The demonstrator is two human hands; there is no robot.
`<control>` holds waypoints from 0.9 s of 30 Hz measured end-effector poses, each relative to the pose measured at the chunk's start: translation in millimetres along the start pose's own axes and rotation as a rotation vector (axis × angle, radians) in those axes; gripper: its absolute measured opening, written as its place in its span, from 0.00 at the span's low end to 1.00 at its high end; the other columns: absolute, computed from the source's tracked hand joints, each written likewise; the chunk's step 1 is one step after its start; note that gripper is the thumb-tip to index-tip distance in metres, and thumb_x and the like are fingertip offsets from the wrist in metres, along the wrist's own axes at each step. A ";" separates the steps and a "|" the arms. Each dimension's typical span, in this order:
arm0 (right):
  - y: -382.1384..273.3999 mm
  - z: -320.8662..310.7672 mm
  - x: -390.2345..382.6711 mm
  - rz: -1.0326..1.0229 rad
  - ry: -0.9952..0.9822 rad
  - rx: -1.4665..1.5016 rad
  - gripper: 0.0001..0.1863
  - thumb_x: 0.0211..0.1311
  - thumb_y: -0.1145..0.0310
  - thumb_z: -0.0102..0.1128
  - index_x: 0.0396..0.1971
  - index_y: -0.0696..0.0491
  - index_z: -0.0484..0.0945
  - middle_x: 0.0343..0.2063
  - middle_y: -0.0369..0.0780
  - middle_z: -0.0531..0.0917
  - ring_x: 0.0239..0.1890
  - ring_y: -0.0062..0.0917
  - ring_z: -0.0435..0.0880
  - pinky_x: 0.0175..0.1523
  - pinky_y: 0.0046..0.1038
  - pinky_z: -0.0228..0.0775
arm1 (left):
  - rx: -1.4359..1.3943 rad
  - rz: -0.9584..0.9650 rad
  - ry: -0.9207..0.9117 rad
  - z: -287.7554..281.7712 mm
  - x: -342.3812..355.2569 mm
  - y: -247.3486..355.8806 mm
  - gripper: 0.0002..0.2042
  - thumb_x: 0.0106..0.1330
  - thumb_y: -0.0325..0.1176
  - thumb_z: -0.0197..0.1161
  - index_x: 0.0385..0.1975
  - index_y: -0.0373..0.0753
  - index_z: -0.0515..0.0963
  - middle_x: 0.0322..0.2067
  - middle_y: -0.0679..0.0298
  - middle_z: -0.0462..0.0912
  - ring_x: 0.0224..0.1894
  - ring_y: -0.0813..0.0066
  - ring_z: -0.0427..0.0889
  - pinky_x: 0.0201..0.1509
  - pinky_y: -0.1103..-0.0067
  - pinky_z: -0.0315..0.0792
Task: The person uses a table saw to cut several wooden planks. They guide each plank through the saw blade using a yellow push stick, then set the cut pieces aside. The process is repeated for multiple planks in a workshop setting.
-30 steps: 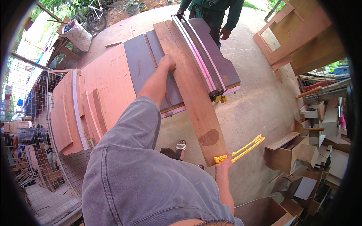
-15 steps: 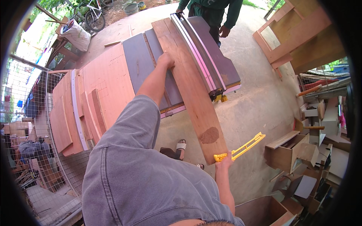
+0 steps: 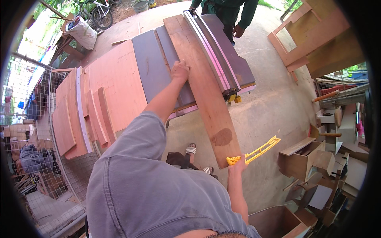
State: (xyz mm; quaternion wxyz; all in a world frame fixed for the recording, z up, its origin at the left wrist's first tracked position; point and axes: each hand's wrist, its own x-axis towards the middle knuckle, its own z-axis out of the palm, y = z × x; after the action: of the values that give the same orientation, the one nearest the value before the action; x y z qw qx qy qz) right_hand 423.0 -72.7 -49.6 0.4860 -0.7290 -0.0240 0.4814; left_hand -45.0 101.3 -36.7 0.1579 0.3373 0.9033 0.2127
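Observation:
A long wooden board (image 3: pixel 210 99) lies lengthwise over the grey table of a table saw (image 3: pixel 147 65), beside a metal rip fence (image 3: pixel 210 53). Its near end sticks out past the table edge and carries a dark oval patch. My left hand (image 3: pixel 181 70) rests on the board's left edge, fingers bent and slightly apart. At the board's near end, my right hand (image 3: pixel 237 162) is closed around a yellow plastic push stick (image 3: pixel 262 150), whose toothed end meets the board. The saw blade does not show.
A person in dark green (image 3: pixel 222 12) stands at the table's far side. Plywood with loose strips (image 3: pixel 101 115) extends left of the saw, beside a wire mesh fence (image 3: pixel 39 131). Wooden boxes and offcuts (image 3: pixel 305 158) crowd the right. A bicycle (image 3: pixel 102 18) and white sack (image 3: pixel 82 33) are far left.
My left hand has slid back toward me along the board's left edge. My right hand keeps the push stick at the board's near end. The view has shifted slightly.

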 end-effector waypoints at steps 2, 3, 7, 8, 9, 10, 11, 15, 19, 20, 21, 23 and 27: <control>0.8 0.1 1.9 0.000 -0.007 0.012 0.23 0.71 0.67 0.60 0.61 0.58 0.66 0.49 0.45 0.80 0.46 0.38 0.86 0.47 0.44 0.84 | 0.092 0.052 -0.036 -2.6 -30.8 6.3 0.33 0.63 0.50 0.67 0.66 0.40 0.73 0.62 0.51 0.75 0.62 0.49 0.76 0.69 0.61 0.70; 1.6 0.2 4.0 0.012 -0.010 0.006 0.23 0.71 0.67 0.60 0.61 0.58 0.66 0.48 0.45 0.80 0.46 0.38 0.86 0.47 0.44 0.84 | 0.136 0.076 -0.058 -4.6 -49.7 10.0 0.34 0.63 0.50 0.68 0.68 0.41 0.71 0.65 0.52 0.73 0.65 0.49 0.74 0.71 0.60 0.68; 7.2 -0.5 11.7 0.013 -0.022 0.026 0.23 0.70 0.67 0.61 0.60 0.58 0.67 0.48 0.45 0.81 0.44 0.38 0.86 0.46 0.43 0.84 | 0.115 0.007 -0.244 -6.5 -121.3 24.6 0.44 0.63 0.50 0.70 0.77 0.46 0.57 0.75 0.57 0.60 0.77 0.47 0.54 0.76 0.47 0.54; 7.2 -0.7 12.3 0.004 -0.016 0.032 0.23 0.70 0.67 0.61 0.60 0.58 0.67 0.48 0.45 0.81 0.44 0.38 0.86 0.46 0.43 0.84 | 0.100 -0.011 -0.270 -6.4 -134.1 26.1 0.45 0.63 0.50 0.70 0.78 0.47 0.54 0.77 0.57 0.57 0.79 0.47 0.51 0.77 0.45 0.51; 6.3 -1.2 12.8 0.014 -0.025 0.034 0.23 0.70 0.67 0.61 0.60 0.58 0.67 0.48 0.45 0.81 0.44 0.38 0.86 0.46 0.43 0.84 | 0.085 -0.030 -0.296 -6.8 -141.7 27.7 0.47 0.63 0.50 0.70 0.79 0.48 0.52 0.78 0.58 0.55 0.80 0.47 0.48 0.77 0.44 0.48; 6.1 -0.1 12.3 0.029 -0.020 0.034 0.24 0.69 0.67 0.62 0.60 0.58 0.67 0.47 0.45 0.81 0.44 0.38 0.86 0.46 0.43 0.84 | 0.092 -0.036 -0.302 -8.3 -142.6 29.2 0.46 0.64 0.50 0.70 0.79 0.48 0.52 0.79 0.59 0.54 0.80 0.47 0.46 0.78 0.44 0.47; 5.4 0.5 11.5 0.041 -0.011 0.039 0.24 0.68 0.67 0.62 0.59 0.58 0.67 0.47 0.45 0.81 0.44 0.38 0.86 0.45 0.43 0.84 | 0.102 -0.042 -0.308 -10.0 -142.1 31.0 0.46 0.64 0.50 0.70 0.80 0.49 0.51 0.79 0.59 0.53 0.81 0.47 0.44 0.78 0.44 0.47; 3.6 2.3 12.6 0.102 -0.022 0.069 0.26 0.66 0.66 0.64 0.60 0.58 0.66 0.47 0.45 0.80 0.45 0.38 0.86 0.46 0.43 0.84 | 0.141 -0.076 -0.323 -11.9 -138.4 39.4 0.44 0.67 0.49 0.67 0.80 0.50 0.51 0.80 0.60 0.51 0.82 0.47 0.41 0.79 0.43 0.44; 6.2 1.1 21.8 0.107 -0.112 0.111 0.28 0.66 0.66 0.64 0.61 0.57 0.65 0.47 0.45 0.80 0.45 0.39 0.86 0.47 0.44 0.83 | 0.173 -0.113 -0.326 -13.1 -138.3 48.6 0.43 0.68 0.49 0.65 0.80 0.51 0.50 0.80 0.61 0.50 0.82 0.47 0.39 0.79 0.41 0.41; 7.3 -0.8 22.0 0.111 -0.121 0.116 0.28 0.66 0.66 0.64 0.61 0.57 0.65 0.48 0.45 0.80 0.46 0.39 0.85 0.47 0.44 0.83 | 0.179 -0.110 -0.326 -14.1 -138.8 49.2 0.43 0.69 0.49 0.65 0.80 0.51 0.50 0.80 0.62 0.50 0.82 0.47 0.39 0.79 0.40 0.40; 8.2 -2.3 21.3 0.118 -0.110 0.105 0.28 0.66 0.66 0.64 0.62 0.56 0.65 0.48 0.45 0.80 0.46 0.39 0.85 0.47 0.44 0.83 | 0.186 -0.109 -0.326 -15.1 -139.5 49.0 0.43 0.69 0.49 0.64 0.80 0.51 0.49 0.80 0.62 0.49 0.82 0.47 0.38 0.79 0.40 0.39; 6.5 1.8 21.6 0.124 -0.067 0.105 0.28 0.66 0.66 0.64 0.62 0.56 0.65 0.48 0.45 0.80 0.46 0.39 0.85 0.46 0.45 0.83 | 0.195 -0.124 -0.360 -16.3 -137.9 50.1 0.43 0.69 0.49 0.64 0.80 0.51 0.49 0.80 0.62 0.49 0.82 0.48 0.38 0.79 0.39 0.38; 3.0 10.3 16.8 0.117 -0.067 0.088 0.29 0.66 0.66 0.64 0.63 0.56 0.65 0.49 0.45 0.79 0.45 0.39 0.85 0.46 0.44 0.83 | 0.242 -0.142 -0.384 -17.3 -129.5 54.7 0.43 0.70 0.50 0.63 0.80 0.52 0.47 0.81 0.63 0.47 0.82 0.50 0.37 0.79 0.39 0.36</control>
State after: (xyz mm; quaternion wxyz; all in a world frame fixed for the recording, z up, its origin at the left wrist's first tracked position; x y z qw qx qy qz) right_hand 423.2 -58.8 -63.9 0.4876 -0.6905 0.0237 0.5337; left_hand 70.8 46.2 23.3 0.2998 0.3238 0.8971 0.0230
